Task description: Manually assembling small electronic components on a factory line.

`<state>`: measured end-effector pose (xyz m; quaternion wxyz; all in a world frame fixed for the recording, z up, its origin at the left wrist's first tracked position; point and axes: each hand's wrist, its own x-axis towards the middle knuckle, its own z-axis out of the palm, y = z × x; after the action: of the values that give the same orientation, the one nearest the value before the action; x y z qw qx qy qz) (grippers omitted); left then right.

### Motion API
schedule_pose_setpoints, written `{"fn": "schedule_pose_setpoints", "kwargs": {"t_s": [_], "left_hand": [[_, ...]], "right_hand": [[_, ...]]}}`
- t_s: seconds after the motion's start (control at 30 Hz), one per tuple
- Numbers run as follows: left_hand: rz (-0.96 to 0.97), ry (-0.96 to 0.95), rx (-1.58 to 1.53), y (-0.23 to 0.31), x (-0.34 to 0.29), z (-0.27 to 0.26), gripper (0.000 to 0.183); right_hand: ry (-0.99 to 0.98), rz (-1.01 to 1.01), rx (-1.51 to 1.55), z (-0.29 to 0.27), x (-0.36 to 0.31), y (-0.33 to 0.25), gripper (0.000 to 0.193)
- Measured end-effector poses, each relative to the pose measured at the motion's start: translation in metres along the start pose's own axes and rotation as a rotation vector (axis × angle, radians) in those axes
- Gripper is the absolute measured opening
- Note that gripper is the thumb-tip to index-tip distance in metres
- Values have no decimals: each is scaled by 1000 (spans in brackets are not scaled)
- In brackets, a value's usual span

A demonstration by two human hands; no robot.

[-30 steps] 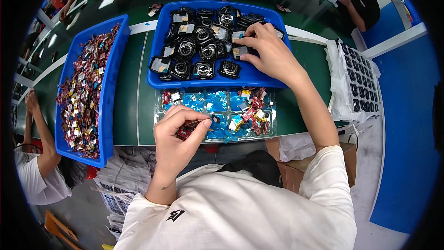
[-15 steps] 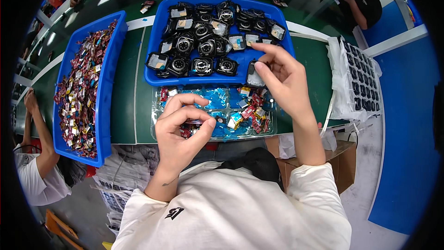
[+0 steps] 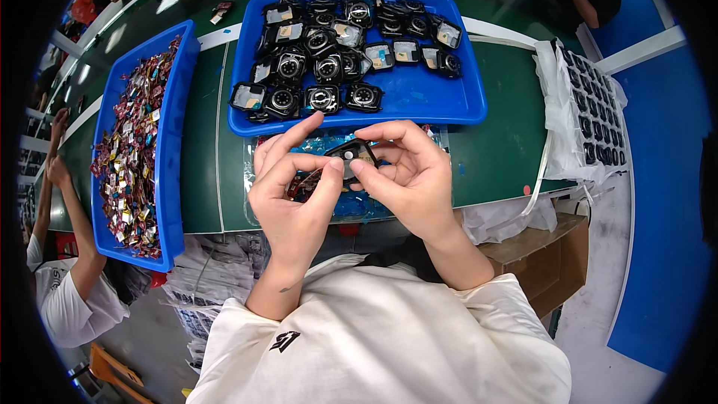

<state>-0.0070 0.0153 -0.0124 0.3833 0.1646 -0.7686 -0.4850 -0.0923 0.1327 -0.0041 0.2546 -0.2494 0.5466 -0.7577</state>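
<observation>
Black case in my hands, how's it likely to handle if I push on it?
The black case is probably stiff: its squarish outline looks unbent between the left hand and right hand. It's likely light, since a pinch seems enough. Its boxy shape probably won't roll.

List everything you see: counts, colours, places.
watch case: one, black, between both hands
large tray: one, blue, beyond hands
more watch cases: many, black, inside it
deep bin: one, blue, left
electronic parts: countless, mostly red, in bin
compartment tray: one, clear, beneath hands
small frames: many, black, white-wrapped, right
workbench: one, green, under trays
carton: one, brown, lower right
co-workers: several, white or black clothing, edges
left hand: one, bare, holding case
right hand: one, bare, holding case
T-shirt: one, white, below
</observation>
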Motion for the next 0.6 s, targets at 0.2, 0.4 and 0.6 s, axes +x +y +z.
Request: {"fn": "schedule_pose_setpoints", "kwargs": {"t_s": [0.2, 0.4, 0.6], "left_hand": [[-8, 3, -6, 0, 1, 2, 5], [-2, 2, -14, -3, -1, 3, 6], [118, -34, 104, 3, -5, 6, 10]], "right_hand": [[18, -70, -32, 3, -1, 5, 23], [70, -93, 4, 7, -1, 7, 19], [132, -256, -53, -3, 3, 17, 14]]}}
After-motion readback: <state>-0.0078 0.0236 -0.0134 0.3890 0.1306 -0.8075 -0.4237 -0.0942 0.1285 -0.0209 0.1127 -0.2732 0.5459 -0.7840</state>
